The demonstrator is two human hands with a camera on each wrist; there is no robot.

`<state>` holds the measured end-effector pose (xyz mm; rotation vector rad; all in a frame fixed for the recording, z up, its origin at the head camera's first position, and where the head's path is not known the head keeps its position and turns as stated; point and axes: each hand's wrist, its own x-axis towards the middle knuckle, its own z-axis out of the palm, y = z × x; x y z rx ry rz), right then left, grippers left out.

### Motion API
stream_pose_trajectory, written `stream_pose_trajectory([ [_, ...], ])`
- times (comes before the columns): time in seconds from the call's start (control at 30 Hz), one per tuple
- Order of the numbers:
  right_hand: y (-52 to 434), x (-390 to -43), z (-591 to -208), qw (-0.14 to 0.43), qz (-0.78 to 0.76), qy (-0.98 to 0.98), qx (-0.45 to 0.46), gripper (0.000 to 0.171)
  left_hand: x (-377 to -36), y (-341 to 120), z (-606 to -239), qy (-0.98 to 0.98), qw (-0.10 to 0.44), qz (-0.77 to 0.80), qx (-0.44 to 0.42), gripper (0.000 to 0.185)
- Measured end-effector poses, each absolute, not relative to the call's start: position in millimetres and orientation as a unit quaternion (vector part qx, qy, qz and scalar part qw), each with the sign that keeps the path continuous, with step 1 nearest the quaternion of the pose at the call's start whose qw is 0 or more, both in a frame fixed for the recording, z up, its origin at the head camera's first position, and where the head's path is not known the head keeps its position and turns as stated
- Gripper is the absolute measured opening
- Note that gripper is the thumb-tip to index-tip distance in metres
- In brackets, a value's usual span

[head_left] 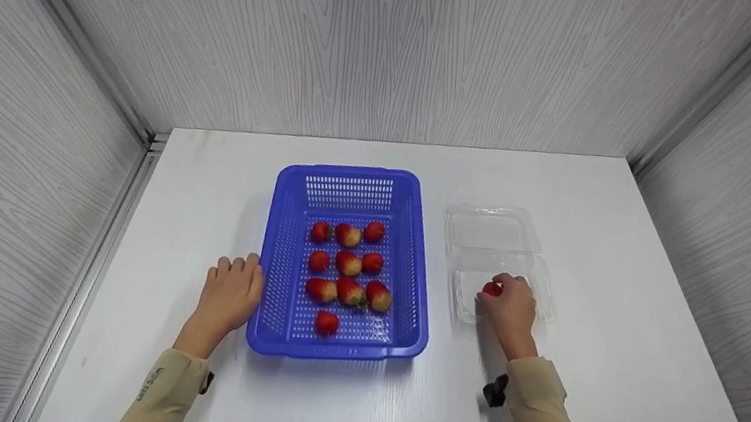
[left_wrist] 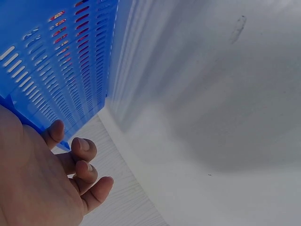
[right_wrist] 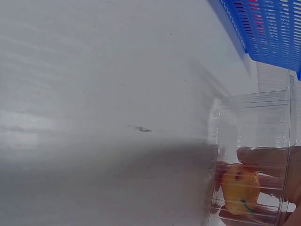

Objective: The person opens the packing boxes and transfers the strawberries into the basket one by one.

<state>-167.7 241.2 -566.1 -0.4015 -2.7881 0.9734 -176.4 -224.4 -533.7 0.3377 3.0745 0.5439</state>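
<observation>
My right hand (head_left: 512,310) holds a red strawberry (head_left: 492,289) inside the near half of a clear plastic clamshell box (head_left: 484,233). Through the box wall, the right wrist view shows that strawberry (right_wrist: 239,190) low in the box between the fingers. At the left side of a blue plastic basket (head_left: 337,351) lies my left hand (head_left: 233,294), against its rim. In the left wrist view the left hand's fingers (left_wrist: 84,146) are loosely bent beside the rim. Several strawberries (head_left: 349,263) sit in rows on the basket floor, with a single one (head_left: 326,323) nearest me.
Basket and box stand side by side on a white table (head_left: 336,414), a narrow gap between them. The box's lid lies open toward the back. Grey wood-grain panels (head_left: 395,48) enclose the table at the back and both sides.
</observation>
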Motion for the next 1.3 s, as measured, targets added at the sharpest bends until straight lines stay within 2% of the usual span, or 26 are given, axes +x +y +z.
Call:
stream_pose_trajectory([
  [0.27,237.5,-165.0,-551.5,-0.001,0.289,-0.945,-0.153,0.041,-176.1,-224.2,-532.9,0.979,0.002,0.177,0.105,0.028],
  [0.43,235.7,-164.2,-546.5,-0.019,0.285,-0.947,-0.148,0.041,-176.2,-223.4,-532.9,0.978,-0.001,0.176,0.108,0.027],
  [0.57,233.1,-163.1,-546.0,-0.001,0.302,-0.942,-0.146,0.037,-176.2,-223.9,-533.5,0.979,-0.007,0.172,0.111,0.025],
  [0.73,230.5,-163.2,-544.8,0.049,0.313,-0.938,-0.14,0.029,-176.2,-224.2,-534.5,0.98,-0.02,0.163,0.114,0.023],
  [1.3,230.5,-172.7,-529.1,0.107,0.421,-0.89,-0.136,0.034,-177.1,-223.2,-532.6,0.982,-0.019,0.152,0.111,0.026],
])
